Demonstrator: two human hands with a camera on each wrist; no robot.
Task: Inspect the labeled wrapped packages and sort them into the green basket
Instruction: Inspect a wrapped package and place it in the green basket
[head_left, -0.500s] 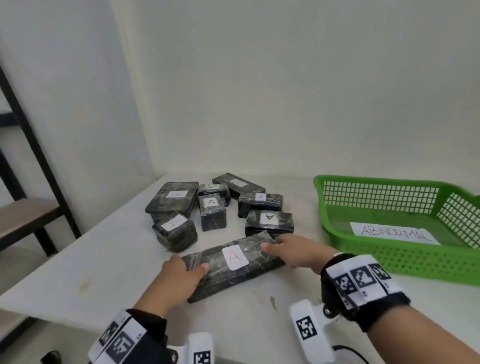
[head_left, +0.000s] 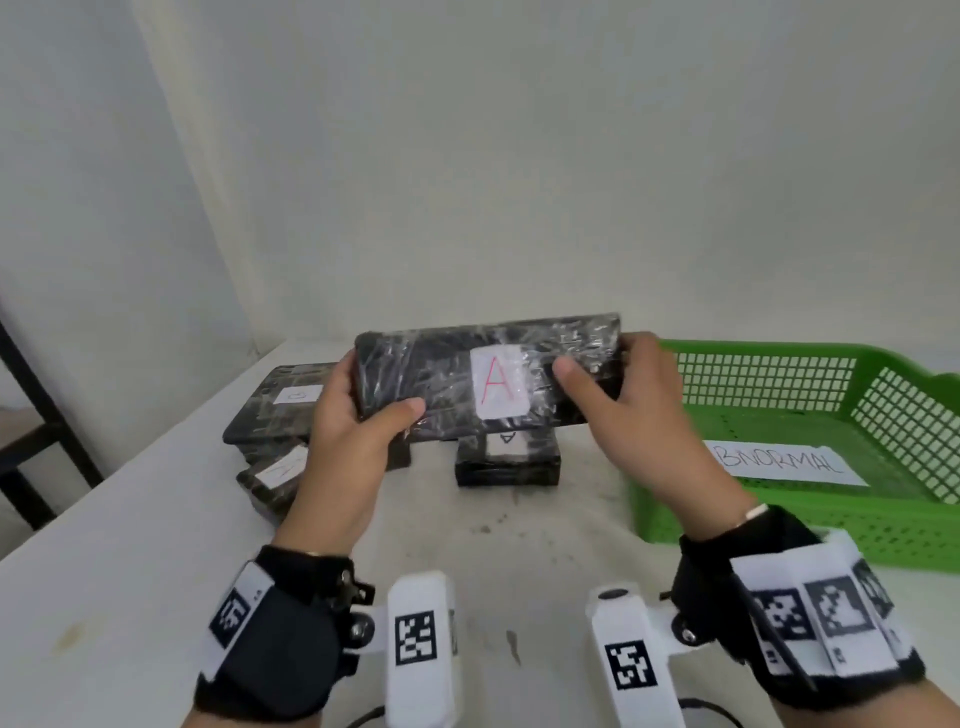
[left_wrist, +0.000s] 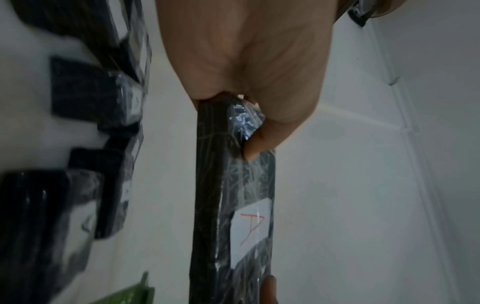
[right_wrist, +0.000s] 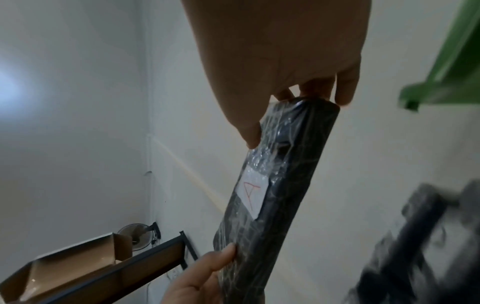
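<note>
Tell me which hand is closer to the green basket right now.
Right. The right hand grips the right end of the long package just beside the green basket. The left hand grips the package's left end, farther from it.

The long black film-wrapped package with the red "A" label (head_left: 488, 376) has been lifted off the white worktop (head_left: 156, 545) and is now gripped at both ends, raised and tilted up.
</note>
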